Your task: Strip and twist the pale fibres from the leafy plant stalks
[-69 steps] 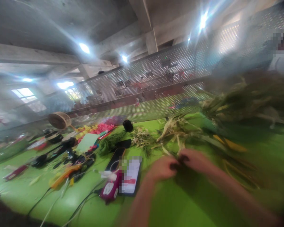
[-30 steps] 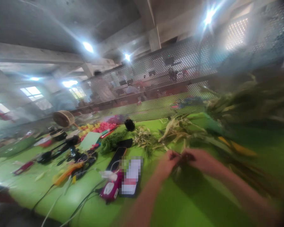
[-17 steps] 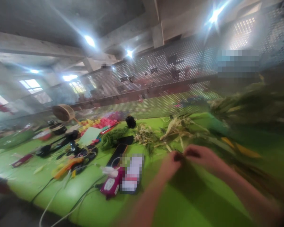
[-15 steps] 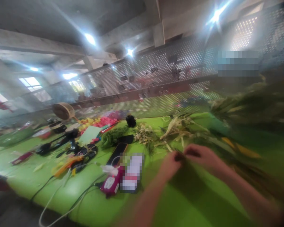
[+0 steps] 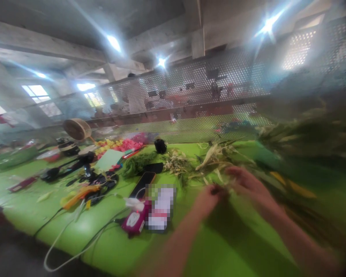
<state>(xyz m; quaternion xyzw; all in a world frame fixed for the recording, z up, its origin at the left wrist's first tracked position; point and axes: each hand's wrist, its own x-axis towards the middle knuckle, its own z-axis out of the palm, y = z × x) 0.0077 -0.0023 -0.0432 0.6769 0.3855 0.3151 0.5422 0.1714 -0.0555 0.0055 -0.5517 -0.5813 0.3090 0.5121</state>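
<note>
My left hand is closed over the green table, its fingertips pinched on something small and dark that I cannot make out. Just to its right, my right hand is raised at the edge of the dry leaves; its fingers are blurred, and whether they hold anything does not show. Pale dried husks lie right behind both hands. A pile of small dried bits and a clump of green sprigs sit further left.
Left of my arms lie a phone with a lit screen, a magenta box with cables, a dark phone and an orange tool. Leafy stalks fill the right side. A perforated metal screen stands behind.
My right hand has moved slightly up and away from my left hand, opening a small gap between them. My left hand stays nearly in place. The view has shifted slightly.
</note>
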